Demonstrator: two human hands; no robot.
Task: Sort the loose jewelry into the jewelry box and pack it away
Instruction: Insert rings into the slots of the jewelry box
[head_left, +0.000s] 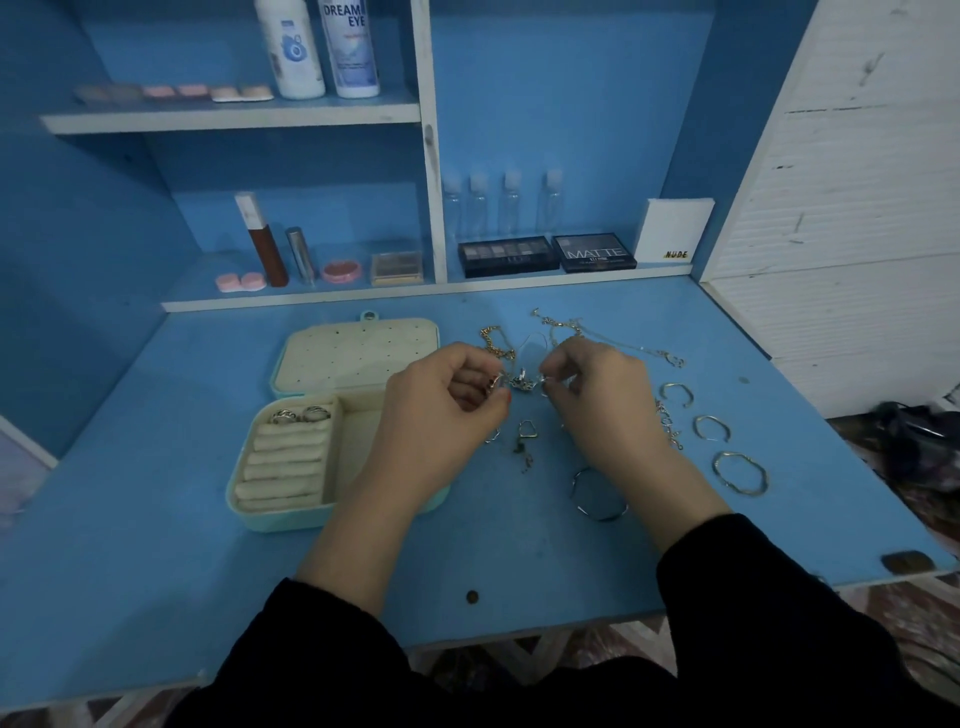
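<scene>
Two hands work at a small silver piece over a blue desk, beside an open jewelry box that is barely filled.

The left hand (447, 400) and right hand (597, 395) each pinch one side of the small silver piece (521, 381) with curled fingertips, holding it just above the desk (156, 545). To the left, the jewelry box (249, 499) lies open with only two rings (301, 414) tucked in its padded rolls. Its side compartment looks bare. Still loose on the desk are chains (561, 330) beyond the hands, earrings (525, 436) between the wrists and bangles (740, 472) to the right. Sorting seems to have barely begun, and the box is not yet closed.
</scene>
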